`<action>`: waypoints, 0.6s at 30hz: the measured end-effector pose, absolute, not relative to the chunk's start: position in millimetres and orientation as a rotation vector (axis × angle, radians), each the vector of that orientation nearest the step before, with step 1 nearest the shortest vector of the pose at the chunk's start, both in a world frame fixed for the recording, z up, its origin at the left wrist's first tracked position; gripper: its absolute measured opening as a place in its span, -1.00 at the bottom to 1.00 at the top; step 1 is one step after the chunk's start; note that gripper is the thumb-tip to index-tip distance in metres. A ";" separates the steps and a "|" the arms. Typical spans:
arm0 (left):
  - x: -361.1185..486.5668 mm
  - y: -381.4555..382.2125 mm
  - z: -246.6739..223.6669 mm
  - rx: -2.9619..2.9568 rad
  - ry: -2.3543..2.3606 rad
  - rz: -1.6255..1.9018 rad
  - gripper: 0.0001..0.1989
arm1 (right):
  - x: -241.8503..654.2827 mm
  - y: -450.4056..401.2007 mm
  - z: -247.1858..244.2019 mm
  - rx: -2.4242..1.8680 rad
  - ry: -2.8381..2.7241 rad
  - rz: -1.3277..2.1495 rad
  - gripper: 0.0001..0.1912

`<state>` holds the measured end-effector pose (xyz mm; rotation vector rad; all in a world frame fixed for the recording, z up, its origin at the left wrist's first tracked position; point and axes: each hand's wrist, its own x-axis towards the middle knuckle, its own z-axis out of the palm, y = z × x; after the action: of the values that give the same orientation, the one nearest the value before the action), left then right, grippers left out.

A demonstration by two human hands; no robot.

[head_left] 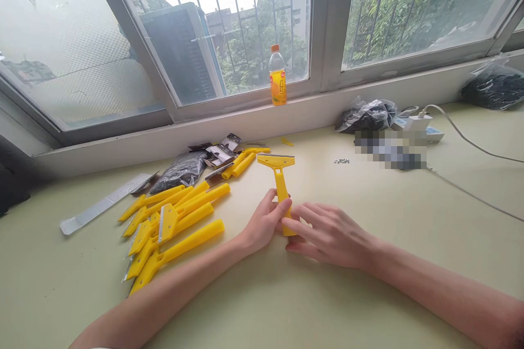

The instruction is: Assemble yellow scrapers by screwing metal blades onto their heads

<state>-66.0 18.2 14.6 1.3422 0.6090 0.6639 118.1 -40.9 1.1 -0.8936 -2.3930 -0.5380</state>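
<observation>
A yellow scraper (280,174) with a wide T-shaped head stands out from my hands at the middle of the table, its head pointing away from me. My left hand (264,221) is closed round its handle, thumb on top. My right hand (327,232) is at the lower end of the same handle, with its fingers bent against it; the fingertips are partly hidden. To the left lies a pile of several yellow scrapers (192,235), their bladed heads mostly toward the left.
Behind the pile are a bag of black parts (180,172), printed cards (221,154) and more yellow pieces (244,164). Small screws (341,161) lie right of centre. A drink bottle (278,79) stands on the sill. At right are another bag (368,114) and a cable (470,133).
</observation>
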 end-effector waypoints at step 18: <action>-66.0 18.5 13.4 1.364 0.612 0.657 -0.62 | 119.9 -38.7 2.2 -0.901 -2.366 -0.594 -0.82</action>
<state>-66.0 18.5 13.4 1.3645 0.6123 0.6572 119.9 -38.7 2.2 -0.9011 -2.3658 -0.5944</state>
